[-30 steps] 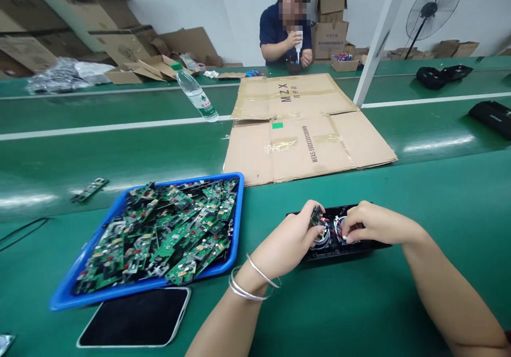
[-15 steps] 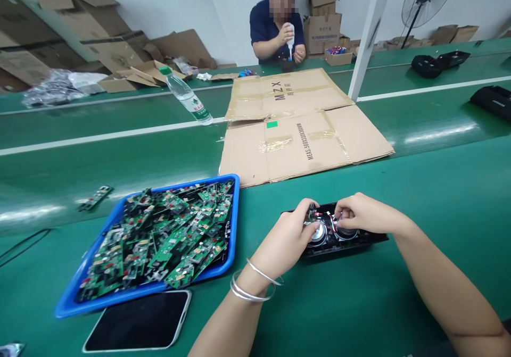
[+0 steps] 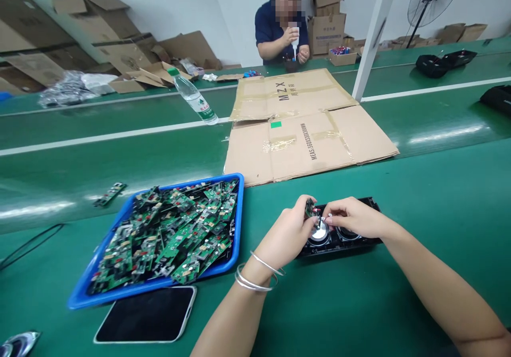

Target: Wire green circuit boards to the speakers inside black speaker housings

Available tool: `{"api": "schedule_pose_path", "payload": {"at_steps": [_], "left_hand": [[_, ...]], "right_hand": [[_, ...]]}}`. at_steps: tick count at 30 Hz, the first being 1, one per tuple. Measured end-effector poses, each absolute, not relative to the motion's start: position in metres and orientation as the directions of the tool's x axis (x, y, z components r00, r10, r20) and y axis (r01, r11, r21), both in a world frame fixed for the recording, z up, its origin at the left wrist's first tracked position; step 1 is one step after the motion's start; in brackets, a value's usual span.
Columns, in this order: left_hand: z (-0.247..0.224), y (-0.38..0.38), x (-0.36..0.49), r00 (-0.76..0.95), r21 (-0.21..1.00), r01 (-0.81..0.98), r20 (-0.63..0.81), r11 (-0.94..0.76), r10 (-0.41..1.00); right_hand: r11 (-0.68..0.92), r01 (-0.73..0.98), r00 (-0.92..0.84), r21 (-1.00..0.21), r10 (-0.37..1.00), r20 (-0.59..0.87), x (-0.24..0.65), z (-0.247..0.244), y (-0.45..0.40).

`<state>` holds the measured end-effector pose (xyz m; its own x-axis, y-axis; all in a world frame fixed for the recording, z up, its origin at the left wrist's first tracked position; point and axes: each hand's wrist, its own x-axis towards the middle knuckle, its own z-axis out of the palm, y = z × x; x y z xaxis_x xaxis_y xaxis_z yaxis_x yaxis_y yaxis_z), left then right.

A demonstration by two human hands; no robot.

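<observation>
A black speaker housing [image 3: 339, 248] lies on the green table with two round silver-rimmed speaker drivers [image 3: 320, 235] inside it. At its left end, my left hand [image 3: 288, 232] pinches a small green circuit board [image 3: 310, 208] tilted up above the left driver. My right hand [image 3: 353, 216] reaches in from the right over the housing. Its thumb and forefinger close on a thin wire with a small white plug [image 3: 329, 216], right beside the board. Whether plug and board touch is too small to tell. The right driver is partly covered by my right hand.
Left of my hands stands a blue tray [image 3: 240, 213] heaped with circuit boards, with a phone [image 3: 147, 314] in front. Flattened cardboard [image 3: 291, 149] and a water bottle [image 3: 195, 99] lie beyond. Across the table a person [image 3: 281, 27] holds a white squeeze bottle. A white post [image 3: 373, 43] rises at right.
My right hand has moved left from the right driver toward the circuit board, bringing the wire's plug beside it. The board in my left hand shows more clearly. The view has shifted slightly.
</observation>
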<state>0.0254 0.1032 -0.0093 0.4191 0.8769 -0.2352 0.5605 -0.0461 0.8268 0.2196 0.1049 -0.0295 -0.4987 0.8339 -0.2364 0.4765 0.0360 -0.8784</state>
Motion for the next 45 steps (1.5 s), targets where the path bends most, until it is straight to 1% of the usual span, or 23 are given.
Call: {"api": "schedule_pose_path", "payload": {"at_steps": [2, 7, 11, 20, 22, 25, 28, 30, 33, 37, 40, 42, 45], "left_hand": [[-0.01, 0.103, 0.026, 0.416, 0.834, 0.551, -0.237, -0.036, 0.878], [-0.013, 0.103, 0.026, 0.408, 0.841, 0.541, -0.242, -0.02, 0.88], [-0.014, 0.105, 0.024, 0.414, 0.843, 0.537, -0.24, -0.023, 0.878], [-0.02, 0.109, 0.027, 0.402, 0.869, 0.495, -0.256, 0.026, 0.879], [-0.02, 0.111, 0.028, 0.397, 0.871, 0.49, -0.262, 0.038, 0.88], [-0.02, 0.115, 0.027, 0.428, 0.888, 0.452, -0.301, 0.087, 0.852], [-0.02, 0.118, 0.025, 0.484, 0.905, 0.409, -0.325, 0.119, 0.812], [-0.02, 0.119, 0.023, 0.5, 0.908, 0.403, -0.32, 0.111, 0.805], [-0.021, 0.118, 0.021, 0.48, 0.91, 0.398, -0.316, 0.117, 0.818], [-0.025, 0.12, 0.02, 0.421, 0.92, 0.368, -0.293, 0.134, 0.858], [-0.028, 0.122, 0.02, 0.432, 0.912, 0.385, -0.311, 0.139, 0.846], [-0.029, 0.124, 0.02, 0.428, 0.898, 0.409, -0.348, 0.165, 0.834], [-0.033, 0.126, 0.019, 0.396, 0.885, 0.407, -0.396, 0.228, 0.829]], "right_hand": [[0.091, 0.5, -0.506, -0.861, 0.838, -0.205, 0.217, -0.031, 0.104], [0.276, 0.579, -0.494, -0.767, 0.868, -0.06, 0.21, -0.034, 0.102], [0.378, 0.653, -0.497, -0.656, 0.868, 0.007, 0.206, -0.034, 0.101], [0.431, 0.763, -0.479, -0.482, 0.877, 0.027, 0.194, -0.041, 0.093], [0.446, 0.765, -0.494, -0.464, 0.869, 0.021, 0.192, -0.04, 0.092], [0.453, 0.751, -0.514, -0.481, 0.858, 0.005, 0.196, -0.037, 0.096], [0.378, 0.772, -0.452, -0.511, 0.892, -0.022, 0.201, -0.034, 0.1], [0.322, 0.765, -0.421, -0.558, 0.905, -0.054, 0.203, -0.033, 0.103], [0.322, 0.727, -0.464, -0.606, 0.882, -0.087, 0.202, -0.03, 0.104], [0.358, 0.763, -0.469, -0.538, 0.879, -0.08, 0.198, -0.023, 0.104], [0.356, 0.768, -0.459, -0.533, 0.885, -0.071, 0.198, -0.023, 0.104], [0.332, 0.759, -0.442, -0.561, 0.894, -0.069, 0.199, -0.026, 0.105], [0.259, 0.695, -0.415, -0.67, 0.906, -0.08, 0.202, -0.031, 0.107]]}}
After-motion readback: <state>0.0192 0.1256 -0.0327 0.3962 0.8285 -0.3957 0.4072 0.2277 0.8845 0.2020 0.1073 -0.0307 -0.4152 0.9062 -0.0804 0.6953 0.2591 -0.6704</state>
